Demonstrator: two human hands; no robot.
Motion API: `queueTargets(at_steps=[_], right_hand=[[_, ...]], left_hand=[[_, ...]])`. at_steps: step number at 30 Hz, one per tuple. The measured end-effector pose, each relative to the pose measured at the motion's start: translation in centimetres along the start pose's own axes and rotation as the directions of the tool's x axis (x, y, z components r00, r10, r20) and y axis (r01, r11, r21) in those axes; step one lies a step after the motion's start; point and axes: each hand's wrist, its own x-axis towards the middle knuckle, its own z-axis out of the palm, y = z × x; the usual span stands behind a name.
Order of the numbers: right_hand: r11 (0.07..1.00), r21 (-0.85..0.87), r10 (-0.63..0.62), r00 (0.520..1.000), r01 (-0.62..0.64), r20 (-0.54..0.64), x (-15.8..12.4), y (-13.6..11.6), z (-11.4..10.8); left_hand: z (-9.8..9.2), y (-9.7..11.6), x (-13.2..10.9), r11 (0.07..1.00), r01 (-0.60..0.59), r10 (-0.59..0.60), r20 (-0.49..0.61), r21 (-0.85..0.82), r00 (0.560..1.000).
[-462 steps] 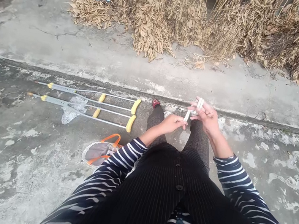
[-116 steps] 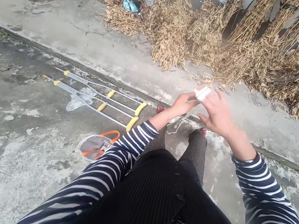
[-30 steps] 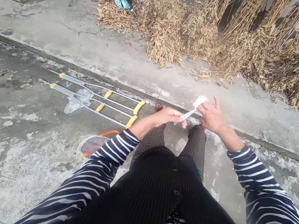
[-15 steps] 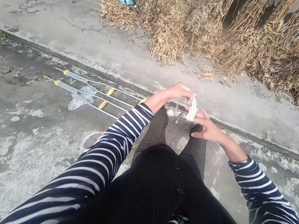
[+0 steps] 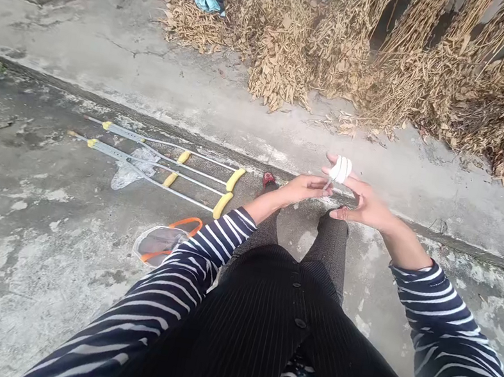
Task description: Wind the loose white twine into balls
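Because the flat white strip of soft-looking material (image 5: 340, 169) is looped around outstretched fingers rather than gripped in a fist, its turns could slide off the fingertips if those fingers bent or drew together. A sharp tug on the thin pale strand (image 5: 328, 185) running down from the loops might also pull the turns too tight, or make them cross and tangle; too little tension could let them sag. Should the pinch slip, the strand would probably fall slack above the grey, blotched concrete ground (image 5: 69, 286).

Just right of the frame's centre and a little above mid-height, the strip sits wrapped around the upper fingers of the right hand (image 5: 366, 203). That hand is spread wide, its fingers reaching toward the left of the frame and its thumb held apart lower down; nothing shows gripped in the palm. Just left of and below the loops, the left hand (image 5: 303, 188) has thumb and fingertips brought together on the strand, though how firmly cannot be told.
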Motion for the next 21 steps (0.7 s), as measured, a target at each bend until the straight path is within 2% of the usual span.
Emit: queueTargets(at_steps=[4,8,15,18,21], right_hand=[[0.979,-0.201,-0.032,0.999,0.024,-0.038,0.5,-1.2,-0.2],[0.911,-0.408,-0.093,0.995,0.068,-0.042,1.0,-2.6,-1.0],[0.82,-0.571,-0.112,0.989,0.038,-0.095,2.4,-4.6,-3.1],[0.787,-0.616,-0.155,0.979,0.042,-0.132,2.5,-4.9,-4.2],[0.764,-0.645,-0.184,0.966,0.026,-0.18,2.3,-5.2,-5.6]], left_hand=[[-0.2,-0.6,0.6,0.991,-0.053,0.062,-0.073,0.122,0.995],[-1.3,-0.7,1.1,0.977,-0.063,0.093,-0.14,0.204,0.986],[-2.4,0.8,3.1,0.963,-0.065,0.132,-0.246,0.262,0.96],[-1.7,3.0,3.1,0.956,-0.116,0.164,-0.162,0.27,0.973],[-0.5,5.3,2.1,0.969,-0.171,0.165,0.048,0.179,0.985]])
